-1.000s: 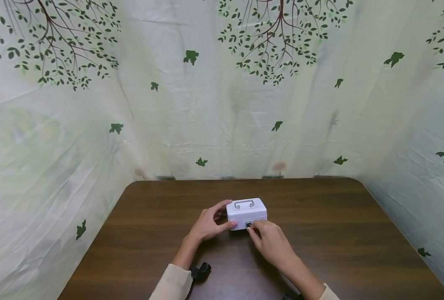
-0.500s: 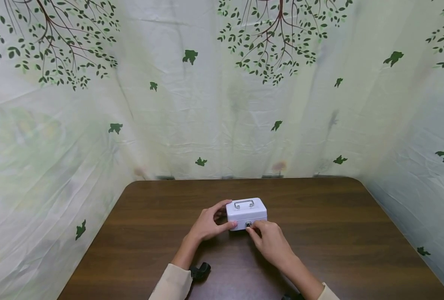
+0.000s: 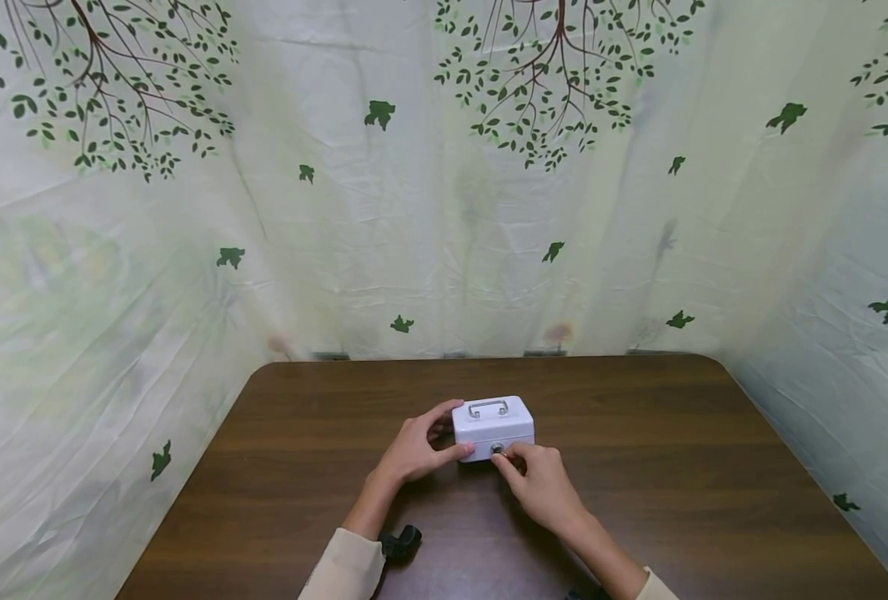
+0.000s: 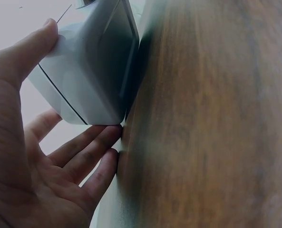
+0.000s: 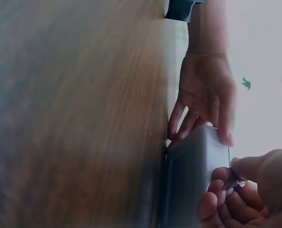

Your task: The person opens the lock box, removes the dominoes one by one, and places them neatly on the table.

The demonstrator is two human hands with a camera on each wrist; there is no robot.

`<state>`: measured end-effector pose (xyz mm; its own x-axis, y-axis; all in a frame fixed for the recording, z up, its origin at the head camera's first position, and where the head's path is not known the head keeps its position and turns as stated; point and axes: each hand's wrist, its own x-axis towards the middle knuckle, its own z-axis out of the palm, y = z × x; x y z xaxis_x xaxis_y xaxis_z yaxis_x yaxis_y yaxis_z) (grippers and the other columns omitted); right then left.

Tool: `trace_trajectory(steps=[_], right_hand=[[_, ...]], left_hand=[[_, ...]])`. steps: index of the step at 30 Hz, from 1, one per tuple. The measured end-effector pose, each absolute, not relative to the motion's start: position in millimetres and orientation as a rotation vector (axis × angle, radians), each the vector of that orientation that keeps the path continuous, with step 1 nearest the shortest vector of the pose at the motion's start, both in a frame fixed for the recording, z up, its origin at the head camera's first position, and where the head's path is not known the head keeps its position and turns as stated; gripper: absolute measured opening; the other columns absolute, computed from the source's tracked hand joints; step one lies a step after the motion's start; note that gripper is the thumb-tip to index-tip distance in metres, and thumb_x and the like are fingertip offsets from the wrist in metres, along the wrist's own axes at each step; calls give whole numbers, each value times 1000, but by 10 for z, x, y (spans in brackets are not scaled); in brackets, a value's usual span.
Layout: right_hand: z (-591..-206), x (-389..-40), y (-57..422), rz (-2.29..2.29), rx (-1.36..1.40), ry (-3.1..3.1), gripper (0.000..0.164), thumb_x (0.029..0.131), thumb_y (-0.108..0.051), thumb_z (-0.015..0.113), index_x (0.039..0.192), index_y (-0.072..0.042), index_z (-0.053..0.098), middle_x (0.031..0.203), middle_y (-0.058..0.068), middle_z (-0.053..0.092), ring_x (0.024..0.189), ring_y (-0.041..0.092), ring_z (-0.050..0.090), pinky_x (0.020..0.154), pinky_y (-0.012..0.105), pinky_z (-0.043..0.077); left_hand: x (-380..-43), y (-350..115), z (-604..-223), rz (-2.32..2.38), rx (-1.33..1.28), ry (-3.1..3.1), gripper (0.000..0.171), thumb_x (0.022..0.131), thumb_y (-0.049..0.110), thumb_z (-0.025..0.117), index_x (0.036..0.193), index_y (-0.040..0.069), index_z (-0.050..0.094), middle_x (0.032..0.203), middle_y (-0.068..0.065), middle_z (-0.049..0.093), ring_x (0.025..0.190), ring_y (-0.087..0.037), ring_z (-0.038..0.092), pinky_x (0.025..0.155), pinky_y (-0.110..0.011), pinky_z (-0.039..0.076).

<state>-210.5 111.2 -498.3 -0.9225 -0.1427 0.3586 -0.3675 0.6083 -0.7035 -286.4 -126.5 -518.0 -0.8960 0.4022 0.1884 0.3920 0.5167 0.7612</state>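
Observation:
A small white cash box (image 3: 493, 427) with a wire handle (image 3: 488, 406) on its lid is on the table, lid down. My left hand (image 3: 416, 451) grips its left end, thumb on the front and fingers behind and under the side. Both wrist views show the box's dark underside (image 4: 116, 61), so its front is tipped up off the table. At the round lock (image 3: 497, 448) on the front, my right hand (image 3: 545, 485) pinches a small metal piece (image 5: 233, 182) that looks like a key. The curled fingers mostly hide it.
The brown wooden table (image 3: 323, 400) reaches back to a pale curtain (image 3: 444, 208) printed with leaves and branches, which also hangs at both sides. A black wrist-camera mount (image 3: 402, 544) sticks out from the left wrist, just over the tabletop.
My right thumb and fingertips have turned slightly at the lock, and more of the silver lock face shows now. The box and my left hand have stayed in place.

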Motion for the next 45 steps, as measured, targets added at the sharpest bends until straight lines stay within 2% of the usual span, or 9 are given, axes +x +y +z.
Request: trace_trajectory(steps=[4,7,14,20,25,32,40,45], right_hand=[[-5003,-2110,1113,1252,378,-2574,19,93,-21,78,76,-13,74,59,-15,52,52,0,44,48,18,37],[-5011,-2111,1111,1319,325,-2592,19,93,-22,78,76,-15,74,60,-13,57,55,1,47,52,18,40],[-5015,-2109,1115,1570,238,-2611,25,96,-25,74,81,-6,75,68,6,71,54,11,62,50,21,52],[-5030,-2125,1117,1730,183,-2591,28,97,-26,73,85,-1,75,74,11,74,58,19,68,53,26,58],[-5042,-2135,1100,1924,148,-2538,31,97,-26,73,90,5,75,76,12,74,57,14,66,55,30,61],[-5069,-2132,1094,2331,145,-2377,36,100,-20,69,99,16,68,76,3,68,63,10,62,60,24,60],[-5104,-2137,1105,2531,132,-2291,39,101,-24,68,107,15,66,81,0,68,69,10,63,66,23,60],[-5122,-2135,1113,2676,114,-2219,35,103,-24,66,107,11,67,83,-1,67,72,8,62,67,22,60]], left_hand=[[-2863,-1264,-5182,1367,706,2722,79,84,57,80,152,28,50,131,0,70,118,-15,68,105,-43,56],[-2862,-1265,-5187,1366,703,2722,78,84,57,80,152,29,50,131,1,70,118,-14,68,105,-42,56],[-2862,-1261,-5191,1371,705,2718,77,85,56,80,151,30,50,131,1,70,118,-15,68,106,-43,56],[-2871,-1255,-5184,1384,708,2711,78,85,56,80,152,29,50,130,-1,71,118,-16,69,105,-43,56],[-2875,-1263,-5184,1384,707,2704,78,85,56,79,152,30,49,131,-1,70,119,-16,68,106,-44,56],[-2873,-1276,-5193,1384,715,2698,76,86,55,79,152,32,49,133,0,69,121,-17,68,107,-44,55],[-2873,-1271,-5192,1383,714,2685,80,86,54,79,154,25,48,135,0,68,122,-16,67,108,-44,54],[-2871,-1272,-5204,1375,714,2691,81,86,55,79,154,24,47,135,0,68,122,-17,67,109,-44,54]])
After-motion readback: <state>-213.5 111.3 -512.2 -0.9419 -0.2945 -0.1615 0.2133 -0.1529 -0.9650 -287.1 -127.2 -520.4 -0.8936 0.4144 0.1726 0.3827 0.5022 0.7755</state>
